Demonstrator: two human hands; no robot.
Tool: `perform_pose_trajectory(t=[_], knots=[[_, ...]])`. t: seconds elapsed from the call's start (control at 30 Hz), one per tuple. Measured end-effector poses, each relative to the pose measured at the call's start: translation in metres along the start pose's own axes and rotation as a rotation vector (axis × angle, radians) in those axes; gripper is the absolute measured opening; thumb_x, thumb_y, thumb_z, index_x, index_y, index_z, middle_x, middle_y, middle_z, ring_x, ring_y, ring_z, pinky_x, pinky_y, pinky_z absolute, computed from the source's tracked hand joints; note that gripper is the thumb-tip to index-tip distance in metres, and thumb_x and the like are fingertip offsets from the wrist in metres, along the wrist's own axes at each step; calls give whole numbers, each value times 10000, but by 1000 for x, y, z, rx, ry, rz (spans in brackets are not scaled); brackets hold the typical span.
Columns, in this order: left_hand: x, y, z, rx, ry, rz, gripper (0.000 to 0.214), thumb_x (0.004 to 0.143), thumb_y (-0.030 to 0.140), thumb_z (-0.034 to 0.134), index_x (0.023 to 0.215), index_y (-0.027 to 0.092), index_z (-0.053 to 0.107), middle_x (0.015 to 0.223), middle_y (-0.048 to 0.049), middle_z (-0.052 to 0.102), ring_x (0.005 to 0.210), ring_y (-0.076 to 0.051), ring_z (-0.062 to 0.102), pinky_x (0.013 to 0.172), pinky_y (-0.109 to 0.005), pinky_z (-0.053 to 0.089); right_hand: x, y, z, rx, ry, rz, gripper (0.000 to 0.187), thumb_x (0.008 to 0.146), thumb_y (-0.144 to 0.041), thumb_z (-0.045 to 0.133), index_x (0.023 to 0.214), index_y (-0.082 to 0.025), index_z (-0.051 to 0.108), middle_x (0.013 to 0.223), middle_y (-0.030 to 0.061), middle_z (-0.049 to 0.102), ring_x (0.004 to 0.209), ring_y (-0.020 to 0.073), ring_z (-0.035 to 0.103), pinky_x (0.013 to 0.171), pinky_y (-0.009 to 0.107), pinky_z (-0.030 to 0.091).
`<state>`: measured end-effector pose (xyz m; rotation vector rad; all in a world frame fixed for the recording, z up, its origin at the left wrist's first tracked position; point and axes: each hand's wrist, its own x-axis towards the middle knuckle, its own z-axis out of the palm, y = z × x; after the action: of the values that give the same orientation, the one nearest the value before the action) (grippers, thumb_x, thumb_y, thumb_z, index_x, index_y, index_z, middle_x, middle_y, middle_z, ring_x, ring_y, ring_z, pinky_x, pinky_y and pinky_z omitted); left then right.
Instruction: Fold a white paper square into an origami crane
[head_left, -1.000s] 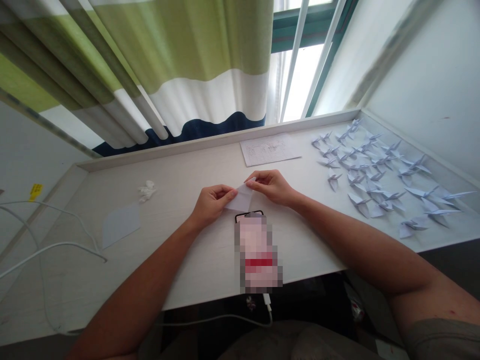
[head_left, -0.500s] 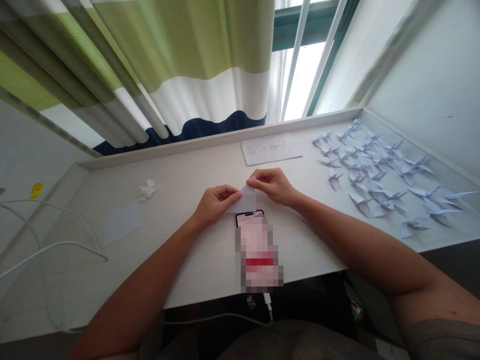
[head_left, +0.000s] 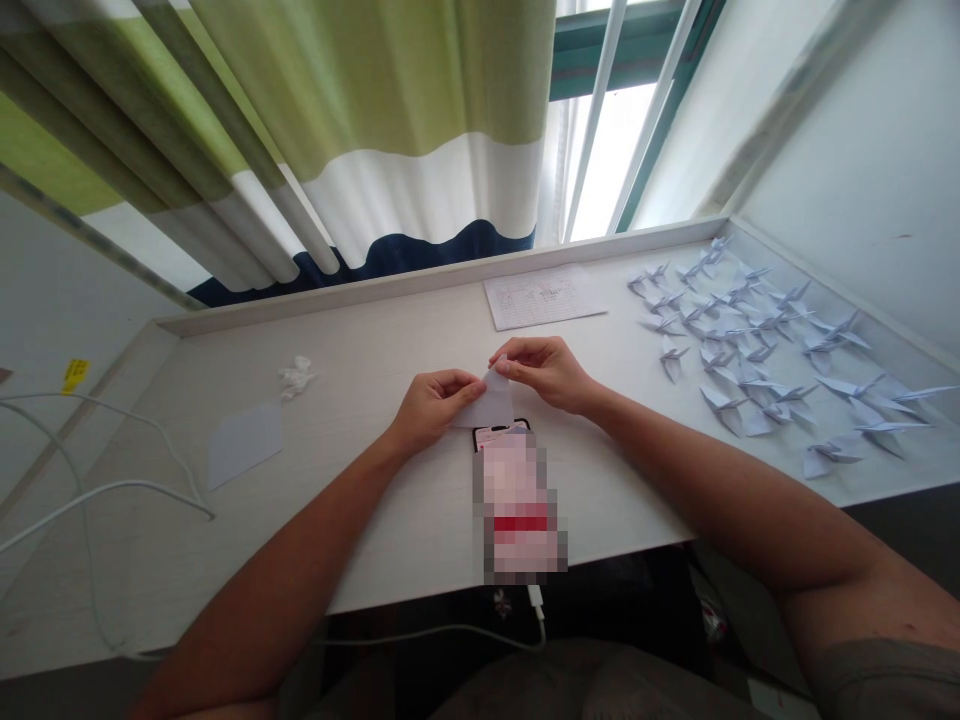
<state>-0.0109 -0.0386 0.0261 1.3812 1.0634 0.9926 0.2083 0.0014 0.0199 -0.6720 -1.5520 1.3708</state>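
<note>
A small piece of folded white paper (head_left: 491, 405) is held between both hands just above the phone's top edge. My left hand (head_left: 433, 408) is closed, pinching the paper's left side between thumb and fingers. At the paper's upper tip, my right hand (head_left: 544, 372) is closed too, thumb and forefinger gripping it. Below the paper lies a phone (head_left: 519, 490) with its screen up, mostly blurred out, and a white charging cable (head_left: 534, 600) plugged into its lower end.
Many folded paper cranes (head_left: 757, 340) spread over the desk's right side. A printed sheet (head_left: 546, 298) lies at the back. To the left are a blank paper sheet (head_left: 246, 443), a crumpled tissue (head_left: 297, 377) and white cables (head_left: 135, 490). A raised rim (head_left: 360, 288) borders the desk below the curtain.
The fingers have shifted very slightly at the paper's upper tip; both hands keep hold of it. The whole view has moved a little.
</note>
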Motion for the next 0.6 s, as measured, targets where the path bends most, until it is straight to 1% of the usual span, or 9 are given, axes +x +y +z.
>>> perform_pose_trajectory(t=[0.13,0.23,0.4,0.5,0.6], knots=[[0,0,0,-7,-50,13,429,772,565,878,839,149,800,765,-30,752,658,-119,595,621,-241,465,0,-2,0,44,-6,2,283,788,-455,918,893,-211,819,945,40,799,878,162,700,843,336,574],[-1,-1,-1,3,-76,24,428,787,569,864,846,150,802,765,-28,743,663,-119,588,617,-239,452,0,-2,0,47,-10,23,302,772,-467,928,889,-211,817,937,38,796,872,163,698,844,340,577],[0,-2,-1,23,-76,27,438,770,579,872,823,152,790,770,-39,753,667,-134,613,628,-254,480,0,-2,1,62,19,56,350,733,-504,946,845,-205,804,854,25,771,796,155,674,785,330,569],[-1,-1,0,17,-73,10,431,759,568,886,822,154,784,785,-46,769,676,-144,642,640,-261,507,0,-2,2,60,31,59,367,719,-523,950,834,-207,805,843,24,770,780,152,666,773,325,563],[-2,-1,1,5,-84,-9,423,760,557,892,862,158,797,822,-53,789,696,-151,670,656,-266,530,0,-2,2,42,37,65,379,721,-544,942,836,-208,810,850,31,777,795,159,672,780,329,563]])
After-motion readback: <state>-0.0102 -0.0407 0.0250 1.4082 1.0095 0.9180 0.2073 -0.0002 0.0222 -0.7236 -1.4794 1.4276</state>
